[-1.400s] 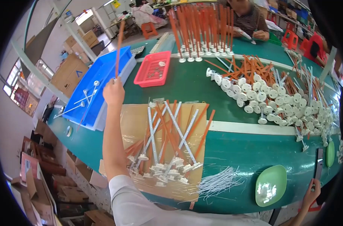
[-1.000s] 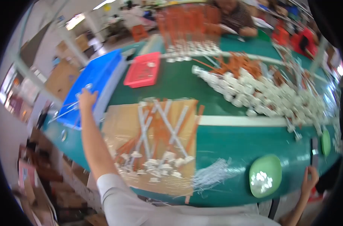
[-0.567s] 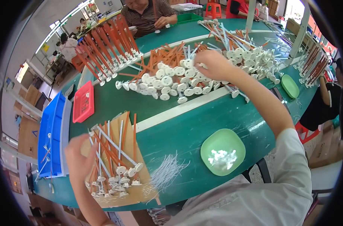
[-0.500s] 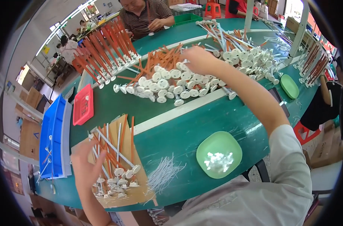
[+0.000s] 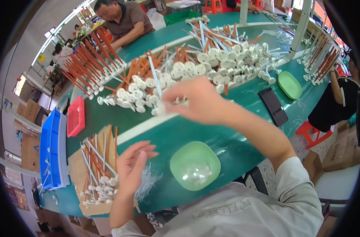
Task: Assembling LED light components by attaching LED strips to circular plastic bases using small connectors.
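The right hand (image 5: pixel 196 100) pinches a silver strip (image 5: pixel 154 75) low down, by its round white foot (image 5: pixel 160 109), maybe so the strip can point up past the fingers; the foot looks blurry; behind that grip lies a big heap of strips (image 5: pixel 188 69), likely put there to be easy to reach; the left hand (image 5: pixel 131 166), nearer the body, looks empty, thumb and fingers apart; thin white strings (image 5: pixel 148 183) lie just beside it; to its right sits a green dish (image 5: pixel 180 156), its sides likely keeping small shiny bits (image 5: pixel 197 175) together; to its left, brown cardboard (image 5: pixel 75 166) bears more footed strips (image 5: pixel 105 183).
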{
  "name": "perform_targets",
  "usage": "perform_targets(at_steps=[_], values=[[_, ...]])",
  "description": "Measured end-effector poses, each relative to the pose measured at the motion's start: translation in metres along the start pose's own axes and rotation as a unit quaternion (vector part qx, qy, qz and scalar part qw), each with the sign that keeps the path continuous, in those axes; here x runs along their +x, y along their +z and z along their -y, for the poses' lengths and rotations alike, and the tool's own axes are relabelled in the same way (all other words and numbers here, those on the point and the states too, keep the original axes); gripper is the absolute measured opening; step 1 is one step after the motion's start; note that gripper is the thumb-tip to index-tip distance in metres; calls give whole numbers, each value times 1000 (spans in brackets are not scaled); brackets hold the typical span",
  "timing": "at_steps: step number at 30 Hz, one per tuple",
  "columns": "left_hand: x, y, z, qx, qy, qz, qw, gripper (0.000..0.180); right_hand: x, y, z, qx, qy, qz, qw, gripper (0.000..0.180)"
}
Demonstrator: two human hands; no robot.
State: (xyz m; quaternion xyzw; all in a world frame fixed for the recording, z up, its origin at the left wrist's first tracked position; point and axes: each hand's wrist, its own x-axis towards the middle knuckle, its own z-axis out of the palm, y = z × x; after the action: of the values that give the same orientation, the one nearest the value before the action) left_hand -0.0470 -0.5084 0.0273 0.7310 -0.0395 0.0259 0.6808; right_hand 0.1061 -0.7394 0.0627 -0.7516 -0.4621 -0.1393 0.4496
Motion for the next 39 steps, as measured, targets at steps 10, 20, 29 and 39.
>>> perform_targets(at_steps=[10, 20, 29, 39], values=[[-82, 89, 69, -375, 36, 56, 924, 53, -135, 46, 79, 66, -207, -68, 974, 15], [-116, 76, 81, -209, 28, 14, 977, 54, -168, 65, 83, 135, -169, -46, 975, 19], [-109, 58, 87, -186, 12, 71, 980, 47, -233, 57, 88, 178, 93, 86, 976, 16], [-119, 68, 82, -197, 24, 93, 976, 63, -282, 142, 53, 271, 206, 406, 848, 15]])
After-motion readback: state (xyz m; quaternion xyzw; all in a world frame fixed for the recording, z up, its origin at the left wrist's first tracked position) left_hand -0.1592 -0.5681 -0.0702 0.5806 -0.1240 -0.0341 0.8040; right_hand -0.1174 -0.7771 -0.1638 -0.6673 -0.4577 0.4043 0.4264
